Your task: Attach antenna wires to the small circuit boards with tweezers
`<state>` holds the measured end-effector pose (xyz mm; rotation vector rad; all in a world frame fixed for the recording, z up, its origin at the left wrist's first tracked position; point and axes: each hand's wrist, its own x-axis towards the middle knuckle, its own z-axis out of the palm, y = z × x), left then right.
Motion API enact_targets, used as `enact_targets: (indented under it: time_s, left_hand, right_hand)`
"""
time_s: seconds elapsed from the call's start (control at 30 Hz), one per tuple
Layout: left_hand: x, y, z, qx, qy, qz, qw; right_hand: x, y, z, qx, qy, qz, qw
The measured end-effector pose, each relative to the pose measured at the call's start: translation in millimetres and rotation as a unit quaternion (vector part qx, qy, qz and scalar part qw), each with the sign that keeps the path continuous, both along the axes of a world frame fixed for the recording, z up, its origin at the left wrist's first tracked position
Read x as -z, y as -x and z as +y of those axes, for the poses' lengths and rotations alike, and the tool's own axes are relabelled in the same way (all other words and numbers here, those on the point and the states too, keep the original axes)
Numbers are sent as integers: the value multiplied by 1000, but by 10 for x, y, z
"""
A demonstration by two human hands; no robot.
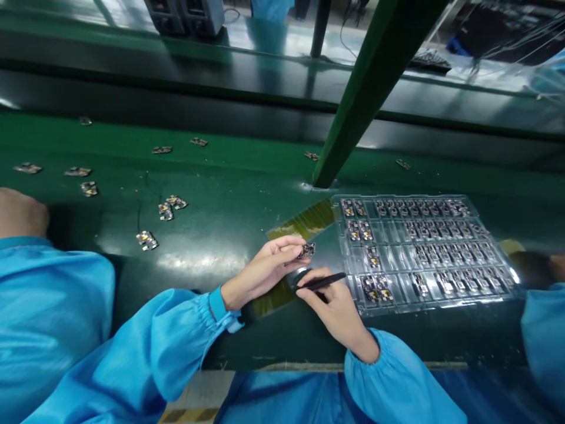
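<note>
A small circuit board (308,251) is pinched between the thumb and fingers of my left hand (269,265), above the green bench. Just to its lower right, my right hand (332,303) is closed round a black pen-like tool (324,282), whose thin end points left beneath the board. Beside my right hand lies a clear plastic tray (392,250) with rows of similar boards and some bare slots. Strips of yellowish tape (309,221) lie on the bench behind and under my hands.
Loose boards (146,240) are scattered over the green bench (212,206) at the left and back. A green post (366,88) rises behind the tray. People in blue sleeves are at both sides; one hand (22,215) rests at the far left.
</note>
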<state>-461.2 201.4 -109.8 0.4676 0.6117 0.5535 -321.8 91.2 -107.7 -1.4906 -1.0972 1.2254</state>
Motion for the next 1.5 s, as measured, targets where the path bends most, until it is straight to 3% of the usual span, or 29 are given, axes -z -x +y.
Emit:
enact_targets:
  time_s: [0.13, 0.33, 0.5, 0.63, 0.87, 1.5]
  left_hand:
    - [-32, 49, 69, 6, 1, -33, 999]
    - [-161, 152, 262, -136, -8, -79, 988]
    - [-162, 135, 243, -168, 13, -52, 984]
    - [-111, 94, 189, -154, 29, -46, 987]
    - [29, 87, 188, -55, 40, -98, 993]
    - [93, 64, 190, -56, 60, -136, 987]
  right_hand:
    - [-4, -1, 3, 23, 7, 15, 1000]
    - [-104, 50, 150, 74, -15, 7, 997]
    - [-16, 118, 387, 50, -28, 33, 998]
    - [85, 109, 417, 41, -26, 40, 998]
    - [92, 88, 386, 26, -32, 12, 999]
    - [55, 86, 399, 22, -25, 5, 999]
